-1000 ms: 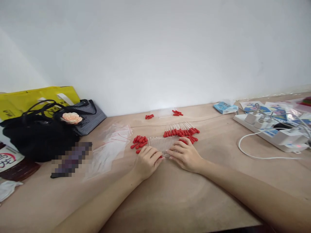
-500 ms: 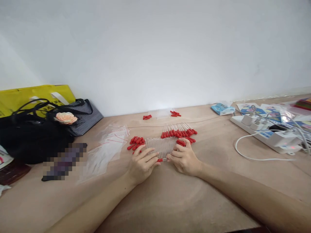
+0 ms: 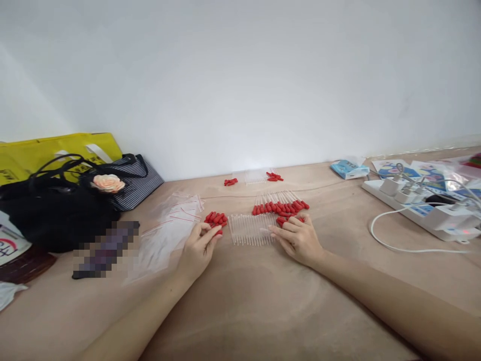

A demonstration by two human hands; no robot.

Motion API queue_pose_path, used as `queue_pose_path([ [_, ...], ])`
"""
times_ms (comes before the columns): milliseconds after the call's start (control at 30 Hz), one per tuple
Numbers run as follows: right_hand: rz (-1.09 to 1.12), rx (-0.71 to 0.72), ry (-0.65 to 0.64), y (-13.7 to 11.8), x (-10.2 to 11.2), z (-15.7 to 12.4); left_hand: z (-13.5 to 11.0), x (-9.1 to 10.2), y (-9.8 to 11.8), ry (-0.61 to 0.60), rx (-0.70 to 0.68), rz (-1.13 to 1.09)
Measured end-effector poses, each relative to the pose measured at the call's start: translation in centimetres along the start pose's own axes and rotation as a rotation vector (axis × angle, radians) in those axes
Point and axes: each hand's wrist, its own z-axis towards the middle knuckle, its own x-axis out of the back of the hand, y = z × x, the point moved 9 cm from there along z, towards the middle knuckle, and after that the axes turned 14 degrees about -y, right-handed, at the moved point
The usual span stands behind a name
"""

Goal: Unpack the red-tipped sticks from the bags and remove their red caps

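Beside a small pile of red rubber dropper bulbs, my left hand has its thumb and fingers closed on a red rubber bulb. Thin clear dropper tubes lie side by side in a row between my hands. At the row's right end, my right hand is closed with bent fingers; what its fingertips hold is hidden. More red bulbs show just behind its fingers. Farther back lie several droppers, clear tubes with red bulbs fitted on their near ends.
Clear zip bags are spread out to the left, by a blurred dark object and a black bag. Near the wall are more tubes and red bulbs. A power strip with cables and a blue tissue pack stand right.
My left hand has moved left, from the near edge of the tubes to the bulb pile. The red bulb and tube at my fingertips are no longer seen there. My right hand has barely moved.
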Motion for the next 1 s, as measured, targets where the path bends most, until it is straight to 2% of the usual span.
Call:
queue_pose_path([
  [133,-0.035,-0.107,-0.037,1.1,-0.4,0.3,0.3,0.2,-2.3,-0.061,0.158,-0.021],
  [267,-0.075,-0.128,-0.013,1.7,-0.6,0.6,-0.1,0.5,-4.5,-0.135,0.297,-0.102],
  [433,-0.147,-0.126,-0.016,1.9,-1.1,0.9,-0.2,-0.5,-5.1,-0.232,0.295,-0.16],
  [667,-0.087,-0.119,-0.14,1.6,-2.1,1.3,-0.7,-1.4,-6.1,-0.178,0.384,-0.267],
  [833,-0.055,-0.085,-0.203,1.2,-2.3,1.5,-0.6,-0.4,-5.5,-0.117,0.351,-0.143],
  [1000,-0.033,-0.09,-0.212,1.3,-2.3,1.4,-0.3,0.8,-4.1,-0.017,0.26,-0.032],
])
